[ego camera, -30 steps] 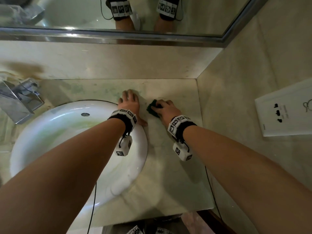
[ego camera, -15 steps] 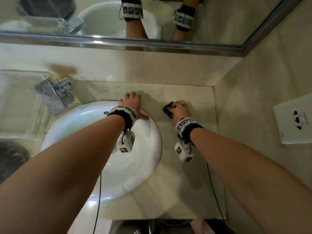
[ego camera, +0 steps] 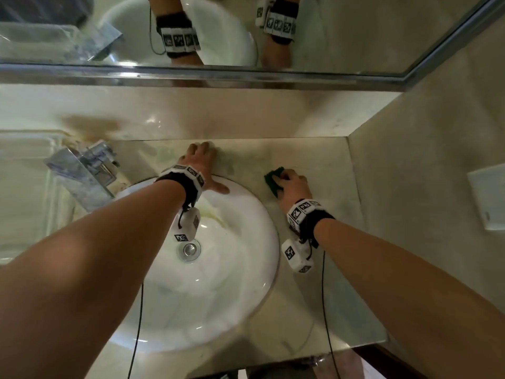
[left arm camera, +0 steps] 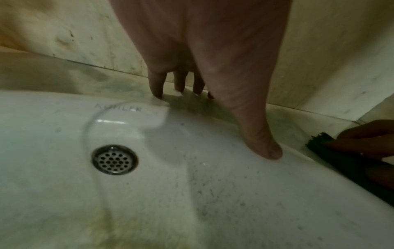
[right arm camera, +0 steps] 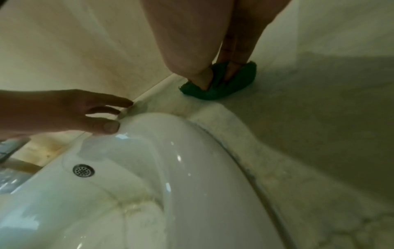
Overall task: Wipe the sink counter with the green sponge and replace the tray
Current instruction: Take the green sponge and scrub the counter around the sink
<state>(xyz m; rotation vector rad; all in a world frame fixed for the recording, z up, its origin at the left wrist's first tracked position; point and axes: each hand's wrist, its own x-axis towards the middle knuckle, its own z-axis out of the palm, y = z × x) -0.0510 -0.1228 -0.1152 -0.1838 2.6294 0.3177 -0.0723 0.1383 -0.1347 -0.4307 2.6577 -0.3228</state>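
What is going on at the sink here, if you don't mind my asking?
A person is wiping the counter beside a white basin. The right hand grips a green sponge and presses it onto the counter to the right of the basin, near the back wall. The left hand rests flat, fingers on the counter behind the basin and thumb on its rim, apparently for support. A chrome faucet stands at the left. No tray is clearly in view, so that step looks undone.

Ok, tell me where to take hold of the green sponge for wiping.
Grip the green sponge across its top from above, as the right hand does: it lies flat on the counter, so only top and edges are free. Thumb on one edge, fingers on the other.
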